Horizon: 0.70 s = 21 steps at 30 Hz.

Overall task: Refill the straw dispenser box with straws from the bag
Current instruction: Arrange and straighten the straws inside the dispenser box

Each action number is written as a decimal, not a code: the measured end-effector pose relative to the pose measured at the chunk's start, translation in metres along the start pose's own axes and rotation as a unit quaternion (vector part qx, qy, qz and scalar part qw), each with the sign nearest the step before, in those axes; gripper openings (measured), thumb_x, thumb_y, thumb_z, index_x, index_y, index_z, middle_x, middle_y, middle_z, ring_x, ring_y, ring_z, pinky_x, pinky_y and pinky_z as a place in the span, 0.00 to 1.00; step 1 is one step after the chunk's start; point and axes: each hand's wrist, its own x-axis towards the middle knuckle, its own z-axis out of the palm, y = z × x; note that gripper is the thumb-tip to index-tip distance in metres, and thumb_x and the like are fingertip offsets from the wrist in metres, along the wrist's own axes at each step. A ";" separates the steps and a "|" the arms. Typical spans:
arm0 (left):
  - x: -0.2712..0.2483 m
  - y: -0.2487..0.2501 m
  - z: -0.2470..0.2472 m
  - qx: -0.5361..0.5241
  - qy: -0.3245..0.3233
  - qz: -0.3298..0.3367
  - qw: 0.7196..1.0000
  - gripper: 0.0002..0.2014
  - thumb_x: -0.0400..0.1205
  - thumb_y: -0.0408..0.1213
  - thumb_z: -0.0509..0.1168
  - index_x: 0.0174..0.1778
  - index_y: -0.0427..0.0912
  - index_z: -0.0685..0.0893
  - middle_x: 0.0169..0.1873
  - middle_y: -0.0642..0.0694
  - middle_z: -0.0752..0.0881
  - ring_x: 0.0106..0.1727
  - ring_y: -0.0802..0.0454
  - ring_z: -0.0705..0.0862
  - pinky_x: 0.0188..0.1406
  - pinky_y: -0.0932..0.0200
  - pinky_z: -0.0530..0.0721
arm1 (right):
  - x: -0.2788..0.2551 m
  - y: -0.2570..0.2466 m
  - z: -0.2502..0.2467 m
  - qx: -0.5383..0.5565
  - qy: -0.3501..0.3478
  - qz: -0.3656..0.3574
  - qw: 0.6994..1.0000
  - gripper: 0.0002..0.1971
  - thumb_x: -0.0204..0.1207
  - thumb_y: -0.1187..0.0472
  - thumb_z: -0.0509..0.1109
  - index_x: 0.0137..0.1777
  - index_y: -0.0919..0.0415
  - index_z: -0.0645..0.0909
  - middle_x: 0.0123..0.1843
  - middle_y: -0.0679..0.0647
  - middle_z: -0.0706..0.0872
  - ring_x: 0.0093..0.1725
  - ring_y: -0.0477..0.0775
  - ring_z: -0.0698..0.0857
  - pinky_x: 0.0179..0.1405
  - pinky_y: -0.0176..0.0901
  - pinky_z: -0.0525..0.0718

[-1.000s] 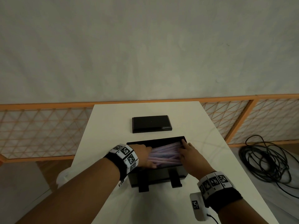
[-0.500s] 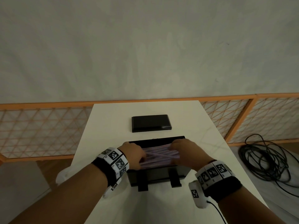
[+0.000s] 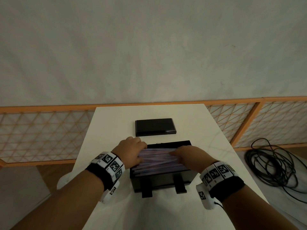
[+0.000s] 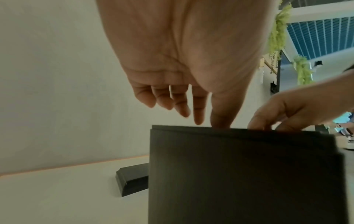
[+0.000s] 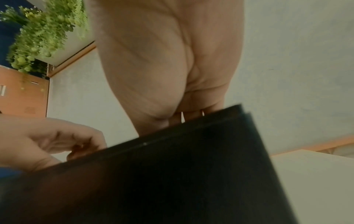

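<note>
Over the last second I've brought both hands up from inside the box [image 3: 159,176] to the top of the pile: my left hand [image 3: 131,151] now sits at the left ends of the straws [image 3: 157,161] and my right hand [image 3: 187,155] lies over their right part, where before they were down among them. A half-second ago a few straws crossed on top; now they look more level, though the picture is blurred. I take that to mean the load is in and I'm only squaring it off.

The straws lie flat in the open box on the worktop [image 3: 149,213], long axis running left to right, ends toward the box's short walls.

My left fingers [image 4: 180,106] hang loose and straight, thumb at the rim. The right ones curl over the straws; I cannot tell if they grip. The lid [image 3: 155,127] lies beyond the box.
</note>
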 end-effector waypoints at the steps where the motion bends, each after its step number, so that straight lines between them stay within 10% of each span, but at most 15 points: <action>1: 0.000 0.001 0.003 0.036 -0.019 0.005 0.999 0.20 0.79 0.47 0.63 0.66 0.50 0.76 0.59 0.47 0.77 0.60 0.45 0.74 0.54 0.53 0.73 | 0.002 -0.002 0.000 0.002 0.002 0.011 1.000 0.20 0.81 0.59 0.61 0.72 0.46 0.74 0.67 0.55 0.80 0.64 0.60 0.81 0.62 0.45 0.78; 6: 0.000 0.012 0.013 0.160 -0.144 0.023 0.976 0.12 0.82 0.45 0.58 0.55 0.50 0.84 0.53 0.47 0.85 0.60 0.44 0.76 0.63 0.45 0.66 | 0.003 -0.008 0.002 -0.048 -0.037 0.024 0.998 0.18 0.78 0.48 0.62 0.63 0.53 0.82 0.64 0.57 0.83 0.63 0.60 0.82 0.65 0.49 0.79; 9: 0.002 0.011 0.009 0.133 -0.106 0.022 0.985 0.12 0.81 0.48 0.58 0.48 0.47 0.85 0.48 0.47 0.86 0.55 0.45 0.79 0.65 0.46 0.68 | -0.004 -0.004 0.002 -0.032 0.011 0.002 0.999 0.15 0.78 0.50 0.63 0.60 0.49 0.84 0.62 0.54 0.83 0.61 0.59 0.82 0.60 0.50 0.81; 15: 0.013 0.010 0.021 0.037 -0.046 0.037 0.998 0.26 0.78 0.61 0.58 0.63 0.46 0.77 0.57 0.44 0.82 0.56 0.45 0.81 0.54 0.54 0.77 | 0.000 -0.007 0.004 -0.002 0.066 0.014 0.998 0.27 0.77 0.48 0.65 0.75 0.54 0.70 0.73 0.52 0.74 0.69 0.59 0.76 0.64 0.55 0.79; 21: 0.017 0.019 0.026 0.093 -0.077 0.019 0.992 0.19 0.81 0.47 0.60 0.64 0.41 0.78 0.59 0.40 0.81 0.56 0.40 0.83 0.55 0.50 0.79 | 0.001 -0.013 0.008 -0.029 0.010 0.030 0.999 0.22 0.75 0.47 0.65 0.65 0.57 0.77 0.62 0.59 0.83 0.60 0.61 0.83 0.56 0.51 0.82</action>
